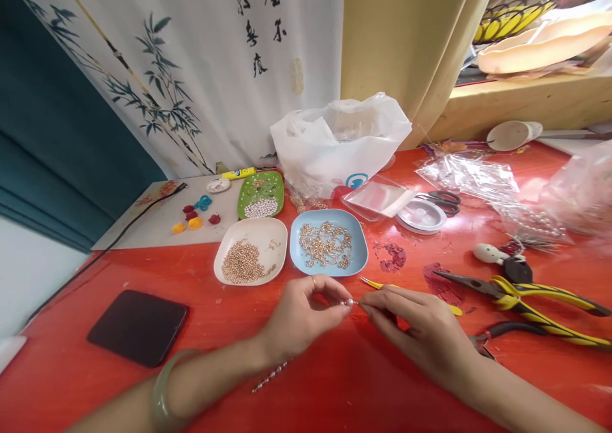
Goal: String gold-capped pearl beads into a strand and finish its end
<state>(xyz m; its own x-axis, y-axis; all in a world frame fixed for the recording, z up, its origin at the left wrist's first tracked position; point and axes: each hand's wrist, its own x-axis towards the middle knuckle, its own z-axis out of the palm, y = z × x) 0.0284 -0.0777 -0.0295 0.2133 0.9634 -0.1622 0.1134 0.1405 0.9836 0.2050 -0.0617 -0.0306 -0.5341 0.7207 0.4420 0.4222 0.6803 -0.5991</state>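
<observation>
Over the red table, my left hand pinches a beaded strand between thumb and forefinger, with one pearly bead showing at the fingertips. The loose tail of the beaded strand hangs out below that hand. Close by, my right hand is closed in a pinch on the strand's thin end beside the bead. Just behind the hands stand a blue dish of gold chain-like pieces and a cream dish of small gold beads. Yellow tweezers lie partly under my right hand.
Long-nose pliers and dark-handled pliers lie right. A black phone is on the left. Behind are a green tray, a white plastic bag, scissors and clear packets.
</observation>
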